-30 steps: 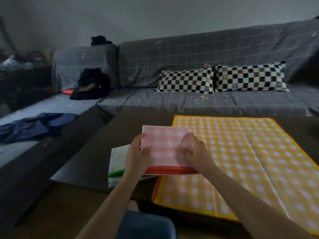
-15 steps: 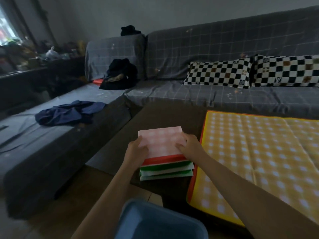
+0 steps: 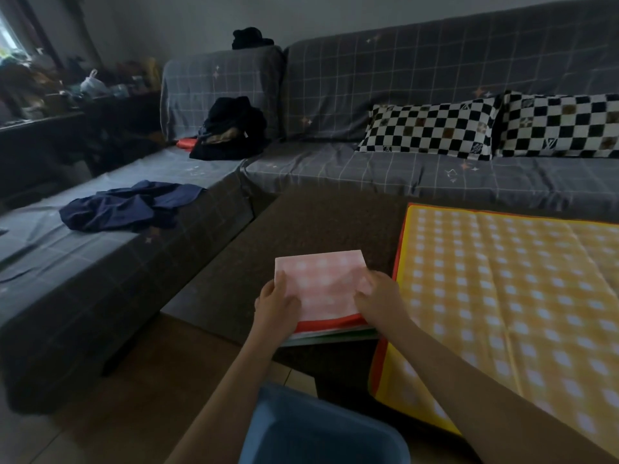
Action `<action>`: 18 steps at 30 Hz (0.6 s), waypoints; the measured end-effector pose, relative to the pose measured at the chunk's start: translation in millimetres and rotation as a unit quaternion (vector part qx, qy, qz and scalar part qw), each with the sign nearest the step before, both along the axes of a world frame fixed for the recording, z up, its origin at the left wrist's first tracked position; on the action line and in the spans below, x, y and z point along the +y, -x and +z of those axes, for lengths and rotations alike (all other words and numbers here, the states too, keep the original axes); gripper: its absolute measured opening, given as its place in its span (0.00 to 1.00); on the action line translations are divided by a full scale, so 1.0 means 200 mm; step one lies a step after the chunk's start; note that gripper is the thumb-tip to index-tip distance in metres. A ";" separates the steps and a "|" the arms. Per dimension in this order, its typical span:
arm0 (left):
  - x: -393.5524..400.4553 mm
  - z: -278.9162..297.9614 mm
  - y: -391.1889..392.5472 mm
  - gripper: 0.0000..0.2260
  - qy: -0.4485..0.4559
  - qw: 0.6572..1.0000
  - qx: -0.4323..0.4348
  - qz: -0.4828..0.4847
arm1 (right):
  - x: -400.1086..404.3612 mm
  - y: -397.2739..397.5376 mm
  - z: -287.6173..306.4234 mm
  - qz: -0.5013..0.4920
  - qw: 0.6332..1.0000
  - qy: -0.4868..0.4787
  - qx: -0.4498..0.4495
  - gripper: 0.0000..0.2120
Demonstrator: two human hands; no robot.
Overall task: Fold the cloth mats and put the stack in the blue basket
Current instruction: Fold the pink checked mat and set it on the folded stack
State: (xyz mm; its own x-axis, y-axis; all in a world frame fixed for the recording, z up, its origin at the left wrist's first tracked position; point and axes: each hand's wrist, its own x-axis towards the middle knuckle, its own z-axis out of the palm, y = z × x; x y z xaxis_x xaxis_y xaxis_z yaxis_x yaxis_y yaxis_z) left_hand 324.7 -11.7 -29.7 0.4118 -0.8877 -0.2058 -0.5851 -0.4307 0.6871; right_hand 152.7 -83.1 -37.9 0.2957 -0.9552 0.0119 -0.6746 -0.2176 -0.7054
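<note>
I'm gripping the folded mat stack point(image 3: 321, 293), left hand point(image 3: 276, 308) and right hand point(image 3: 380, 299) fingers clamped on its sides; squeezing evenly should keep layers aligned toward the blue basket point(image 3: 321, 433).

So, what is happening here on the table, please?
A person grips a stack of folded mats at the table edge, left hand and right hand on its sides; the pink checked one is on top. The yellow mat lies unfolded beside it. The blue basket waits below on the floor.
</note>
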 end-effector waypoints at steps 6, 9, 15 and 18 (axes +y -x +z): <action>0.00 0.03 0.02 0.30 -0.022 0.999 0.025 0.004 | 0.02 0.01 -0.01 0.006 0.999 -0.030 -0.031 0.20; 0.01 0.04 0.02 0.28 -0.016 0.999 -0.045 -0.025 | 0.04 0.00 -0.05 -0.008 0.999 -0.032 -0.036 0.22; 0.04 0.00 0.01 0.23 -0.061 0.989 -0.129 -0.045 | 0.07 -0.02 -0.04 0.014 0.999 0.014 0.045 0.25; 0.05 -0.03 0.03 0.25 -0.022 0.989 -0.127 -0.070 | 0.08 -0.04 -0.06 0.024 0.994 0.024 0.101 0.24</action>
